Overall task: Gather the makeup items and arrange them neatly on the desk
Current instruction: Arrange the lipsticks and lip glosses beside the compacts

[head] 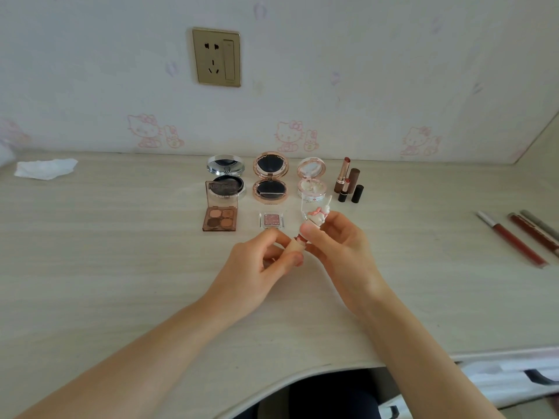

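Note:
Both hands meet over the middle of the pale wooden desk (121, 252). My left hand (260, 261) pinches the beige base of a small lip product (294, 247). My right hand (335, 246) grips its clear cap (316, 211), which has a white and pink rabbit figure inside. Behind them stand a silver compact (225, 173), a rose-gold compact (270, 178) and a pink compact (311, 178), all open. A brown eyeshadow palette (220, 214) and a small glitter pan (271, 220) lie in front. Uncapped lipsticks with their caps (348, 182) stand at the right of the row.
Several long lip pencils or glosses (514, 240) lie at the desk's right side. A crumpled white tissue (45, 168) sits at the far left. A gold wall socket (216, 57) is above the desk. The curved front edge of the desk runs below my arms.

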### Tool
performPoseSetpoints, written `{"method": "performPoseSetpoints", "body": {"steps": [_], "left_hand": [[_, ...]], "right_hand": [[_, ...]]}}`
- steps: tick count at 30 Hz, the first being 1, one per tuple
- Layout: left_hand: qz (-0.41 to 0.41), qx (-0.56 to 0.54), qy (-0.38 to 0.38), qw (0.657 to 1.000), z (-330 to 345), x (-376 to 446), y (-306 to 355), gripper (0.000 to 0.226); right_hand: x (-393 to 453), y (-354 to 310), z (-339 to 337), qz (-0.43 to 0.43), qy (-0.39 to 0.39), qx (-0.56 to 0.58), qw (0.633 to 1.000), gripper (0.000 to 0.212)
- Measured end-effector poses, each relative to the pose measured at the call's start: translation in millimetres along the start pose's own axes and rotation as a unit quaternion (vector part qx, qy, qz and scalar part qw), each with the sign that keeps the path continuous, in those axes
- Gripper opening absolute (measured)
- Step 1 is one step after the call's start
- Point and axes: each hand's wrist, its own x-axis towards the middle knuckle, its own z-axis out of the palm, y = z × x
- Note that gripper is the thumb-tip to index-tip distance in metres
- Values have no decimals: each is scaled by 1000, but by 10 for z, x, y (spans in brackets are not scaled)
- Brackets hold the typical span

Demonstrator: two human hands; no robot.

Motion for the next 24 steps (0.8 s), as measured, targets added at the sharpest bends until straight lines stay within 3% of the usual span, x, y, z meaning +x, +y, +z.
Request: {"method": "performPoseSetpoints", "body": {"steps": [4, 15, 24], "left_hand": [[-4, 1, 3, 1000, -9, 3, -12, 9], [18, 20, 46, 999, -17, 11, 6, 9], [25, 28, 35, 999, 75, 43, 96, 8]], "right_hand": [[-10, 8, -49, 5, -12, 16, 1000, 21], [-32, -92, -62, 20, -27, 76, 997, 20], [-94, -222, -253, 37, -35, 81, 995, 33]]}}
